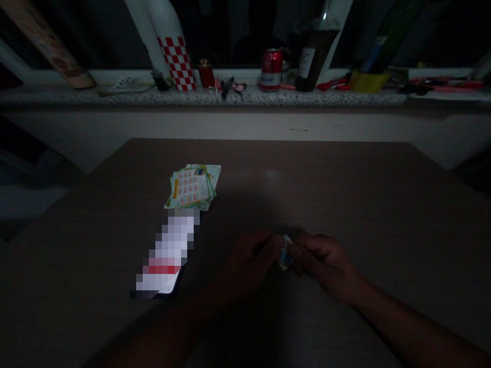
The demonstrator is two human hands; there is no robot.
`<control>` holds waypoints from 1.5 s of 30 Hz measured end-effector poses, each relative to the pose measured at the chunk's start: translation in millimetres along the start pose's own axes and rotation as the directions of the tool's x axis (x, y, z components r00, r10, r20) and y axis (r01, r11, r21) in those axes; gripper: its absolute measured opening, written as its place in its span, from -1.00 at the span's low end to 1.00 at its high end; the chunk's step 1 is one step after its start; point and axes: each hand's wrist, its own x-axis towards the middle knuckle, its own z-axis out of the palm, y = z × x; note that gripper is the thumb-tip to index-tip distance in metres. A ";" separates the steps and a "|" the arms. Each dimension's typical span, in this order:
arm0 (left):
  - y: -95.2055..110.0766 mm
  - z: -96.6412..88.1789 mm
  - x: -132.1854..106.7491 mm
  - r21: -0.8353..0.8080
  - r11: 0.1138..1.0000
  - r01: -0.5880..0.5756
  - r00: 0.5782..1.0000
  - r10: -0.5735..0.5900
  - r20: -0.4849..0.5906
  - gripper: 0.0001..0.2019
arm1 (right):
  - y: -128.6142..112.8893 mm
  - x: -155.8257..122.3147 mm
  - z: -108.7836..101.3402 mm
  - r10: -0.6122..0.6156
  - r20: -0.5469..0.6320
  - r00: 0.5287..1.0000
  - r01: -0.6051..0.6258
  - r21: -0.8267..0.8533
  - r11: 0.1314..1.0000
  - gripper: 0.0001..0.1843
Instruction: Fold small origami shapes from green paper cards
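**Small, printed, diamond-angled paper piece (285, 255) pinched between two bare hands**

The paper piece, pale with blue and orange patches, sits in the narrow gap between the left hand (247, 263) and the right hand (328, 263). It is tilted, one corner pointing up and another down. The left thumb and fingers are clamped on its upper left side; the right thumb and fingers are clamped on its right side, the right thumb lying over that edge. The middle of its printed face shows between the two grips. The remaining fingers of both hands curl in underneath, too dark to make out singly. Whether the piece touches the brown wood-grain tabletop (345, 194) below, I cannot tell.

Well apart, beyond the left hand, lies a loose stack of green-and-white printed paper cards (190, 188), fanned unevenly. Just nearer the person is a dark-edged rectangular phone (174, 245), its bright screen mostly masked by blocks; that masking hides whether its far end touches the cards.

Behind the tabletop, a speckled grey stone sill (240, 98) carries a white bottle with red checks (177, 59), a red-and-silver metal can (271, 70) and a dark bottle with a pale label (311, 61).
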 end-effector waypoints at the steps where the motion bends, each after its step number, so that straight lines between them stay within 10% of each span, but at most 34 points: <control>1: 0.5 0.1 -0.1 0.028 1.000 -0.009 1.000 0.009 -0.001 -0.63 | 0.2 0.1 0.2 0.000 0.007 1.000 0.000 -0.009 1.000 -0.59; 15: -2.6 -3.0 -1.1 -0.193 0.981 0.006 0.990 0.021 0.137 -0.60 | 0.9 -4.2 1.7 0.065 0.139 0.988 -0.087 0.159 0.983 -0.66; 22: 1.3 -1.7 4.5 -0.284 0.956 0.076 0.979 -0.018 0.202 -0.58 | -10.7 -8.3 2.3 -0.069 0.065 0.995 0.068 0.017 0.998 -0.66; 45: -1.1 2.7 4.3 -0.264 0.960 0.093 0.995 -0.081 0.057 -0.51 | -3.3 -1.7 3.9 -0.009 0.019 1.000 0.008 0.094 0.996 -0.64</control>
